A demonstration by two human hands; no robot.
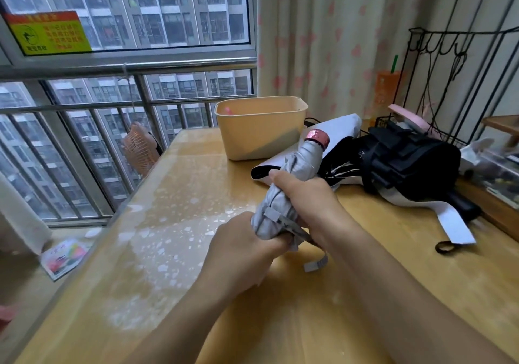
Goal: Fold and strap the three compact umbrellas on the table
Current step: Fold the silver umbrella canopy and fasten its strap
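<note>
Above the near middle of the wooden table, the left hand is curled round the bottom end of the grey umbrella, bunching the loose canopy there. From that hand the umbrella's long axis climbs up, away and to the right, ending at the pink glitter cap. It is held clear of the tabletop.

Just right of the left hand, a grey strap is stitched to the canopy, in the gap between the two grips. A pale tail hangs below the bundle, under the right wrist. It is probably the free end of that strap, though the join is hidden by the fingers.

The right hand is clamped round the umbrella's middle from above, thumb on the far side, holding the pleats tight. Strapping looks like the step in hand. The tail lies toward the person from both grips and nearer the left hand, so that hand seems best placed to let go and take it while the right keeps the roll closed.

Further right, lying on the table, are a white-and-black umbrella and a black umbrella, both loose and unstrapped. Behind them to the left stands a beige bin.
</note>
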